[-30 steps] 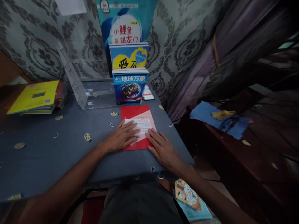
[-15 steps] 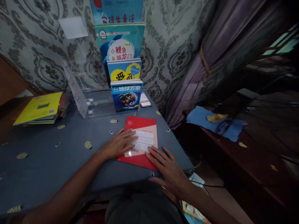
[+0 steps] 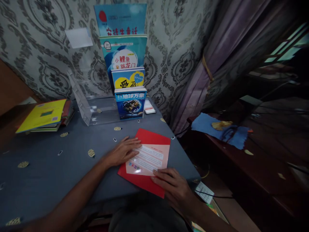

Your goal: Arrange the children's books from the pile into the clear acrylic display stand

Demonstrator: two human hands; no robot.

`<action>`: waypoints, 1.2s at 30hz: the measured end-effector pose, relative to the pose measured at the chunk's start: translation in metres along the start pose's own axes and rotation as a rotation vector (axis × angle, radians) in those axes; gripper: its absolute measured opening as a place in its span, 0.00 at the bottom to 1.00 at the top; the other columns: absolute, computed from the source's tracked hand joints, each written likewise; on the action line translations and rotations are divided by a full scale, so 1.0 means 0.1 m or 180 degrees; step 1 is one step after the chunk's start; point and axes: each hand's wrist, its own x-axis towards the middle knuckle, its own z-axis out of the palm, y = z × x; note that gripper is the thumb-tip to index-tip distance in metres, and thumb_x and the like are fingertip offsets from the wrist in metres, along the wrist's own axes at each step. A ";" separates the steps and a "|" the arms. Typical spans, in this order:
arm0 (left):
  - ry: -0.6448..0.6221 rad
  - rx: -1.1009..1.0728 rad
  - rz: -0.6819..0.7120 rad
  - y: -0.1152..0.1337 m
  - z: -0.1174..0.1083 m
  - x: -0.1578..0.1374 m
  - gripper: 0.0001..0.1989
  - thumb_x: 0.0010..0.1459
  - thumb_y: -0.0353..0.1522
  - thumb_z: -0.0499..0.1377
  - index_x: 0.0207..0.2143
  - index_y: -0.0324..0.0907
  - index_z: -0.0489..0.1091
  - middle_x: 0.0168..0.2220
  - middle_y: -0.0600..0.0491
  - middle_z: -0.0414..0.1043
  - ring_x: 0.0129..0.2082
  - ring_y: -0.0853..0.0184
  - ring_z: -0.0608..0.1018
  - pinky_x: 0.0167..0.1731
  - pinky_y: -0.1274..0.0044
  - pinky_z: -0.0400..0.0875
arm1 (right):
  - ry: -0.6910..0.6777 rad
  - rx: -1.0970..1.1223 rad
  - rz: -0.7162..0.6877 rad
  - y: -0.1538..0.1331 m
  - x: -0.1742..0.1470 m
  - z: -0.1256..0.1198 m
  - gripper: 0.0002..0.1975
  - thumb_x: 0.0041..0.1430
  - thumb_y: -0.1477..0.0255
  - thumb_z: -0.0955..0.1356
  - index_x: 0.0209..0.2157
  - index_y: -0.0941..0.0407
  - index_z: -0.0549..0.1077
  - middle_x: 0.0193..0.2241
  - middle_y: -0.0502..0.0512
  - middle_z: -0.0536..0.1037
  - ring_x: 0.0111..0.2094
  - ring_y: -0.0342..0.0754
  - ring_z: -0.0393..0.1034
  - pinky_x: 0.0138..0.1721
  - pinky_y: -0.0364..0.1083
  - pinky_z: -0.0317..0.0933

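- Where the grey-blue table (image 3: 48, 180) meets the patterned wall (image 3: 173, 64), a clear stand (image 3: 80, 103) holds books (image 3: 130, 106) in four tiers; a purple curtain (image 3: 193, 74) hangs to the right.
- Left of the stand sits a yellow-topped pile (image 3: 43, 116); beyond the table's right side, a blue cloth (image 3: 205, 122) lies on a dark red bench (image 3: 241, 170).
- Near the table's front edge, apart from the stand, the red book (image 3: 146, 161) lies aslant.
- Left hand (image 3: 123, 153), fingers straight, rests on its left edge, not gripping; right hand (image 3: 175, 187) covers its lower right corner, thumb hidden, so I cannot tell whether it grips.
- A second ago the book lay nearly square, closer to the stand; it has turned and come nearer the person.
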 end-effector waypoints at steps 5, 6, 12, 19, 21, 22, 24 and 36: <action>-0.0021 -0.0737 -0.0031 0.04 -0.11 0.03 0.25 0.72 0.46 0.46 0.56 0.45 0.74 0.59 0.47 0.75 0.64 0.59 0.71 0.68 0.56 0.55 | -0.0177 0.0859 0.0055 -0.19 0.40 -0.26 0.13 0.72 0.69 0.63 0.48 0.54 0.78 0.33 0.57 0.83 0.33 0.49 0.76 0.33 0.47 0.72; -0.0004 -0.0959 -0.0063 0.05 -0.14 0.03 0.26 0.72 0.47 0.45 0.55 0.45 0.76 0.57 0.48 0.76 0.64 0.58 0.71 0.68 0.57 0.56 | -0.0197 0.0993 0.0146 -0.23 0.50 -0.34 0.13 0.71 0.67 0.63 0.46 0.54 0.79 0.31 0.57 0.83 0.33 0.49 0.75 0.33 0.46 0.72; 0.0575 -0.2505 -0.0277 0.02 -0.21 0.02 0.34 0.69 0.54 0.43 0.44 0.42 0.81 0.53 0.46 0.79 0.63 0.54 0.72 0.67 0.59 0.58 | 0.0454 0.1506 0.1197 -0.32 1.06 -0.71 0.21 0.67 0.55 0.67 0.28 0.53 0.82 0.21 0.51 0.77 0.23 0.46 0.72 0.24 0.43 0.67; 0.1191 -0.3506 -0.0215 -0.03 -0.17 0.04 0.33 0.58 0.55 0.61 0.54 0.40 0.76 0.57 0.43 0.75 0.58 0.50 0.75 0.60 0.62 0.67 | 0.1168 0.2358 0.2042 -0.07 1.54 -0.82 0.19 0.57 0.52 0.73 0.34 0.53 0.83 0.26 0.52 0.83 0.25 0.49 0.76 0.25 0.45 0.71; 0.1145 -0.3519 -0.0145 -0.02 -0.21 0.05 0.28 0.58 0.47 0.67 0.56 0.42 0.74 0.57 0.44 0.76 0.58 0.52 0.76 0.59 0.65 0.68 | 0.1332 0.2566 0.2079 0.01 1.67 -0.83 0.19 0.55 0.52 0.75 0.35 0.53 0.83 0.28 0.52 0.84 0.27 0.51 0.78 0.27 0.47 0.73; 0.1119 -0.3522 -0.0166 -0.01 -0.23 0.04 0.27 0.57 0.43 0.68 0.56 0.42 0.74 0.56 0.44 0.76 0.56 0.53 0.77 0.57 0.67 0.70 | 0.1399 0.2636 0.2089 0.05 1.73 -0.84 0.19 0.54 0.52 0.76 0.35 0.53 0.83 0.29 0.53 0.84 0.28 0.51 0.79 0.28 0.47 0.74; 0.1055 -0.3560 -0.0291 -0.01 -0.25 0.04 0.24 0.57 0.42 0.68 0.53 0.40 0.76 0.51 0.43 0.79 0.51 0.54 0.80 0.50 0.70 0.74 | 0.1480 0.2738 0.2137 0.17 1.83 -0.83 0.19 0.52 0.52 0.76 0.34 0.53 0.82 0.29 0.53 0.84 0.29 0.52 0.79 0.29 0.48 0.74; 0.0538 -0.3664 -0.1380 -0.20 -0.14 0.01 0.43 0.50 0.46 0.71 0.62 0.43 0.56 0.35 0.48 0.82 0.30 0.60 0.84 0.24 0.77 0.78 | 0.0603 0.2150 0.2966 1.33 1.67 0.20 0.30 0.46 0.38 0.69 0.19 0.53 0.71 0.19 0.54 0.78 0.20 0.50 0.72 0.24 0.49 0.68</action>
